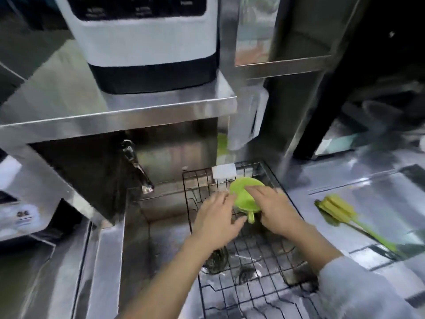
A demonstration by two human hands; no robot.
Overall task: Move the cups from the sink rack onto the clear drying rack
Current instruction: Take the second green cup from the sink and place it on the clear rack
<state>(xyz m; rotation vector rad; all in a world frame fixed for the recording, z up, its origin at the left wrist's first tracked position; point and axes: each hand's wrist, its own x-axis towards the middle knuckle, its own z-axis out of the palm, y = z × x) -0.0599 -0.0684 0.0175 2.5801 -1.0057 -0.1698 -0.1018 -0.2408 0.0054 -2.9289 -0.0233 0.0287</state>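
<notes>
A bright green cup (244, 197) with a small handle sits at the far end of the black wire sink rack (259, 268), which lies over the steel sink. My right hand (274, 209) rests on the cup's right side and rim, fingers wrapped over it. My left hand (217, 221) is at the cup's left side, fingers spread and touching it. The frame is blurred, so the exact grip is unclear. No clear drying rack is in view.
A tap (138, 166) hangs over the sink's left half. A green brush (345, 217) lies on the steel counter to the right. A white sponge (224, 172) sits at the rack's far edge. A grey machine (147, 42) stands on the shelf above.
</notes>
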